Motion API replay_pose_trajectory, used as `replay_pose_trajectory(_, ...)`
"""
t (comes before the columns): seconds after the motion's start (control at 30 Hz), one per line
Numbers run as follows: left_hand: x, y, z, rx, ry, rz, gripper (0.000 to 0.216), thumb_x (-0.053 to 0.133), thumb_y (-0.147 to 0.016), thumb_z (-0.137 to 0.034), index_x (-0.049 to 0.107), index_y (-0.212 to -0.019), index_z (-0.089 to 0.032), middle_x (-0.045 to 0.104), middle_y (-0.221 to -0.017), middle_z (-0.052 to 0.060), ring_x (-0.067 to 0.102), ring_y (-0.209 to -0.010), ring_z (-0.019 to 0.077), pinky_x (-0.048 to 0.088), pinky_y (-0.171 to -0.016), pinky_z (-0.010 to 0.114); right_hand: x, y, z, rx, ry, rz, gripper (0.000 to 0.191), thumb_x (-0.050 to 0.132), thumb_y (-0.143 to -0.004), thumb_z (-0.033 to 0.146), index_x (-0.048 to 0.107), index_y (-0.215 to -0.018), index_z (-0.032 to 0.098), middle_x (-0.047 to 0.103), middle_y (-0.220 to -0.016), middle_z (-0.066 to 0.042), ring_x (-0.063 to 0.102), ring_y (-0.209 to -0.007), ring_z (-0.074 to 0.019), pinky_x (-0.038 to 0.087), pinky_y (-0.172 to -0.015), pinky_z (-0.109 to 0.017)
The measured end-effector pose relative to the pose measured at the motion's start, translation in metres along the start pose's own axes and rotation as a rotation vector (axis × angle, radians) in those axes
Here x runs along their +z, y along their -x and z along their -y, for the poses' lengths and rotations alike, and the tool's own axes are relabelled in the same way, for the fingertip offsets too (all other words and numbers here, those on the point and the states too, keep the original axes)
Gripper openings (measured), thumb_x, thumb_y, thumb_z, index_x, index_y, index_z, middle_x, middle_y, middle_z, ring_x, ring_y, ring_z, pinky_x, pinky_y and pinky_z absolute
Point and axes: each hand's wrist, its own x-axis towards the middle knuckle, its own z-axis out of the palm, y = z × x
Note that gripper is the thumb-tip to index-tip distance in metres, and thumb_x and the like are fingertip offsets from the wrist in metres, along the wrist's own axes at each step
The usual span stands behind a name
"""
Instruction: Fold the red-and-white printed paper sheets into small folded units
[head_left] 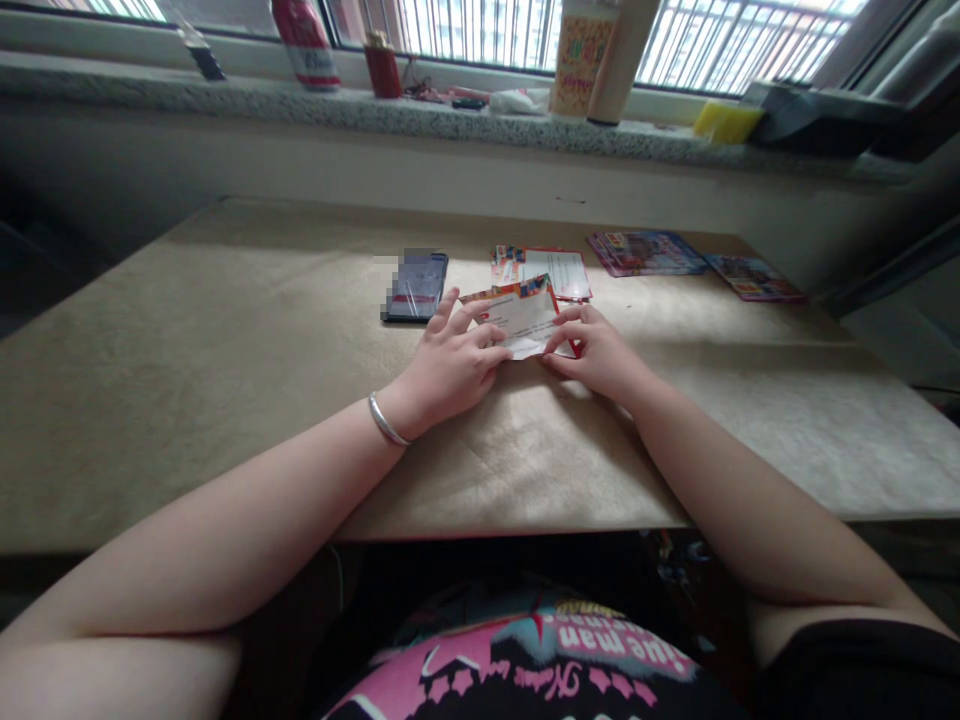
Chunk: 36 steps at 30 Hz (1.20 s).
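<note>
A printed paper card [521, 318], white with lines of text and a red and orange edge, is held between my two hands just above the table, tilted up towards me. My left hand [456, 362] grips its left side, the forefinger raised and the other fingers lying over the paper. At the right edge, my right hand [596, 345] pinches the card between thumb and fingers. Right behind it lies a loose stack of similar cards [559, 270], partly covered by the held one. A dark phone [421, 288] rests flat beyond my left hand.
Two piles of glossy colourful cards, a larger pile [646, 254] and a smaller pile [754, 278], lie at the table's back right. On the stone windowsill [247, 92] stand a red can [306, 45], a red cylinder [383, 68] and a patterned cup [582, 60].
</note>
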Motion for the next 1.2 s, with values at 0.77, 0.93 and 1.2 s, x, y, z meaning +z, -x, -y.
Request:
replay_pose_trajectory(0.77,0.004,-0.002,0.01,0.093,0.114,0.106,0.023,0.052,-0.092,-0.023,0.075,-0.096,-0.027,0.076,-0.1,-0.004,0.056,-0.122,0.0241,0.006,-0.123,0.059,0.006,-0.002,0.0,0.08,0.022,-0.112,0.003,0.071,-0.076,0.023,0.069,-0.076,0.021,0.056,-0.117,-0.011,0.057,-0.115,-0.0245,0.053,-0.099,-0.043)
replay_pose_trajectory(0.93,0.0,-0.004,0.005,0.17,0.14,0.138,0.024,0.053,-0.093,-0.024,0.075,-0.097,-0.03,0.075,-0.104,-0.004,0.055,-0.124,0.0239,0.008,-0.124,0.056,0.007,-0.006,-0.003,0.127,-0.087,-0.131,0.007,0.068,-0.077,0.026,0.066,-0.074,0.02,0.058,-0.119,-0.013,0.058,-0.115,-0.0251,0.061,-0.079,-0.037)
replay_pose_trajectory(1.2,0.0,-0.004,0.0,0.205,0.066,0.114,0.029,0.057,-0.092,-0.03,0.068,-0.119,-0.034,0.066,-0.121,0.001,0.055,-0.122,0.025,0.014,-0.122,0.058,0.004,-0.007,-0.005,0.217,-0.359,-0.157,0.01,0.069,-0.074,0.025,0.061,-0.075,0.02,0.064,-0.13,-0.012,0.069,-0.101,-0.0226,0.057,-0.089,-0.04)
